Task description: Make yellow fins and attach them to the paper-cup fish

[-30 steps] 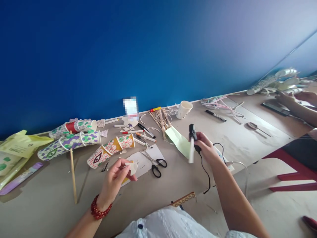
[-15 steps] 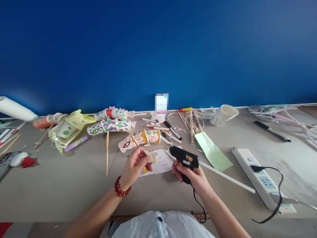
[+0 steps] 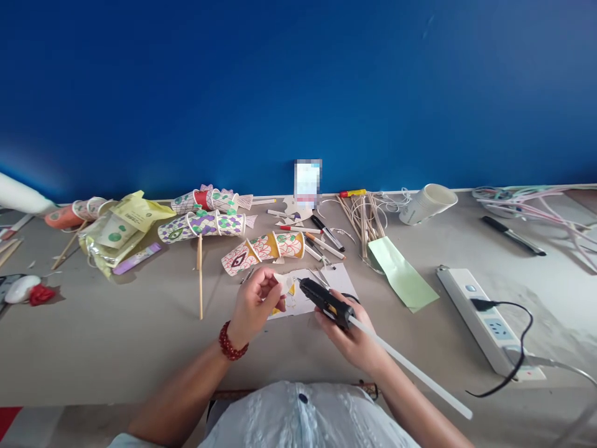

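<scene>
My left hand pinches a small cut piece of paper between thumb and fingers. My right hand is wrapped around a black hot glue gun, with a long white glue stick out of its rear. The gun's nozzle points left, close to the paper piece; whether they touch I cannot tell. Under both lies a white paper sheet with yellow bits on it. Just beyond, a fish made of paper cups, with red scales and an orange band, lies on its side.
Two more cup fish lie at the back left, near a yellow plastic package. Pens, wooden sticks, a green paper and a paper cup lie behind. A white power strip with a black cord stands at right.
The glue gun has swung left and turned, bringing its nozzle near the paper piece. The left hand still pinches the piece, its face turned somewhat. The view has shifted slightly.
</scene>
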A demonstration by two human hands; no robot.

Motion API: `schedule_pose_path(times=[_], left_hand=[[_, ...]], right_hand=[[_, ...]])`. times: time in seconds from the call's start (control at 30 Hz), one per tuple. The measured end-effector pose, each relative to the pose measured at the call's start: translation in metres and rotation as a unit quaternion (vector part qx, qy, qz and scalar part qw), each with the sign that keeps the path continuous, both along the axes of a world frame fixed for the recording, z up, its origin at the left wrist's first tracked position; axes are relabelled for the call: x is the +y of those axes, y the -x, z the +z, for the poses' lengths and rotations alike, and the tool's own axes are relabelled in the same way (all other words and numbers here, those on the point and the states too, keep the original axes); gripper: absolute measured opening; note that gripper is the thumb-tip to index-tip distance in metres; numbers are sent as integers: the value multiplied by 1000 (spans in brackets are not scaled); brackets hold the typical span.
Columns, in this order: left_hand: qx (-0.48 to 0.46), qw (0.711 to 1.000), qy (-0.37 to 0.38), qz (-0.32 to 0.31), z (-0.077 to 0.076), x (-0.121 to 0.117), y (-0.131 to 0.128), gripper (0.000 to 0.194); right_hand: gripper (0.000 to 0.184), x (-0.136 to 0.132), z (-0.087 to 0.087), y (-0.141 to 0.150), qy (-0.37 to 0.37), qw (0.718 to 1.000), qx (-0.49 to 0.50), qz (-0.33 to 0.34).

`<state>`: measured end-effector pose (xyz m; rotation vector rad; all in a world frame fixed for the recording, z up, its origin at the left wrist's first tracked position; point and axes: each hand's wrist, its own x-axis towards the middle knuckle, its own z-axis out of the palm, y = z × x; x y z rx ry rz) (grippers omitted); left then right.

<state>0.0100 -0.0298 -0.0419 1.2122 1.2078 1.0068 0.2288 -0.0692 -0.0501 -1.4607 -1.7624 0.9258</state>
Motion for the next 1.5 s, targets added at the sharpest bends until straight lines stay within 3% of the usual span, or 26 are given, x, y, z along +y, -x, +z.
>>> schedule_pose_path(times=[0.3, 0.73, 1.5], left_hand=[[17, 1000, -14, 1, -4, -3, -1, 16], [24, 999, -37, -13, -8, -4, 0, 13], [34, 998, -42, -14, -10, -4, 1, 14]], right_hand=[[8, 4, 4, 4, -31, 996, -81, 21], [11, 7, 12, 7, 0, 995, -97, 17], [10, 4, 8, 8, 19, 993, -112, 13]])
